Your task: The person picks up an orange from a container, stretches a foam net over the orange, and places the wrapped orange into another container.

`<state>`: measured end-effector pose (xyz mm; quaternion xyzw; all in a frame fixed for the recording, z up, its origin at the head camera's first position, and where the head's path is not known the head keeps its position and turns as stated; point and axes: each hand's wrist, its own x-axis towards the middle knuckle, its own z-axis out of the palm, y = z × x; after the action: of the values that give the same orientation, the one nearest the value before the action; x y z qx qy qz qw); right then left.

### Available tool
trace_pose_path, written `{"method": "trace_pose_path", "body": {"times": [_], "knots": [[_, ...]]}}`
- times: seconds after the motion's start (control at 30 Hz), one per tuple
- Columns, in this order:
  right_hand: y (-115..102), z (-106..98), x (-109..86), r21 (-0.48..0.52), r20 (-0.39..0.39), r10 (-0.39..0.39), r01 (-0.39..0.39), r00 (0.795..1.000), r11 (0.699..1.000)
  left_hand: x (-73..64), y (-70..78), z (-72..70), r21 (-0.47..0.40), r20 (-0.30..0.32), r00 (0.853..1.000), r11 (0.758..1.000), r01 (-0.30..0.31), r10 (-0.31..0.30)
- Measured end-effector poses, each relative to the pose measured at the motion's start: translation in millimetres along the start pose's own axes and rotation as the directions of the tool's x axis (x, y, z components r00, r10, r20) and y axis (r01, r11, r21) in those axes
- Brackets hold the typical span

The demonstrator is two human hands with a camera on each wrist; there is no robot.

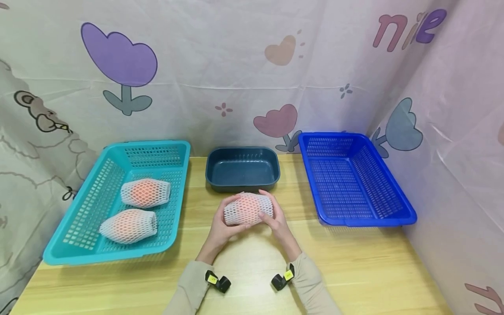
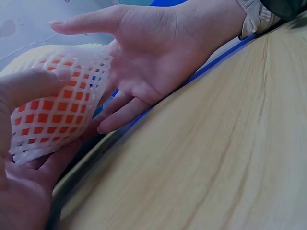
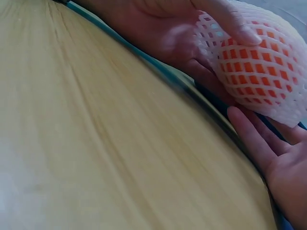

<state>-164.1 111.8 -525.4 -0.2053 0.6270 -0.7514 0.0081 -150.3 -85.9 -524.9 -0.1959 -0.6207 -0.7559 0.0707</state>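
Observation:
A round orange-red thing in a white foam fruit net (image 1: 246,209) is between both hands, above the table's middle. My left hand (image 1: 221,226) grips its left end, with the thumb across the near side and fingers underneath. My right hand (image 1: 280,225) touches the right end. In the left wrist view, the right hand's thumb (image 2: 88,21) stands straight and apart from the net, and its lower fingers stretch beneath. The right wrist view shows the left thumb pressed on the net (image 3: 259,62). What the net wraps is partly hidden.
On the left, a turquoise basket (image 1: 181,192) holds two similar netted things (image 1: 145,193). A dark blue-green tray (image 1: 243,187) stands just beyond the hands. At the right is a blue basket (image 1: 315,188). A printed curtain (image 1: 220,52) borders the wooden table (image 1: 354,271).

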Motion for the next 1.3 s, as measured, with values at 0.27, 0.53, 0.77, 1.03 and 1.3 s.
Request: {"method": "trace_pose_path", "body": {"times": [0.27, 0.53, 0.77, 1.03, 1.3], "knots": [[-3.3, -0.3, 1.4, -0.042, -0.037, 0.042, -0.043, 0.998, 0.998, -0.8, 0.7, 0.7, 0.016, 0.048, 0.999, 1.000, 0.011, -0.012], [-3.5, -0.3, 4.7, -0.017, -0.033, 0.029, -0.030, 0.999, 0.999, 1.6, 6.1, 2.0, 0.095, -0.037, 0.993, 0.989, 0.118, -0.115], [-3.5, 0.5, 4.6, -0.003, -0.014, 0.030, -0.030, 0.999, 1.000, 2.7, 21.0, 5.5, 0.089, -0.030, 0.993, 0.989, 0.117, -0.115], [-3.1, 2.3, 2.3, 0.006, -0.011, 0.023, -0.023, 1.000, 1.000, 1.3, 33.6, 8.8, 0.082, -0.041, 0.989, 0.986, 0.148, -0.145], [-4.5, 1.9, 1.0, 0.001, -0.014, -0.002, 0.002, 1.000, 1.000, 1.7, 34.9, 9.6, 0.112, -0.043, 0.984, 0.978, 0.175, -0.171]]}}
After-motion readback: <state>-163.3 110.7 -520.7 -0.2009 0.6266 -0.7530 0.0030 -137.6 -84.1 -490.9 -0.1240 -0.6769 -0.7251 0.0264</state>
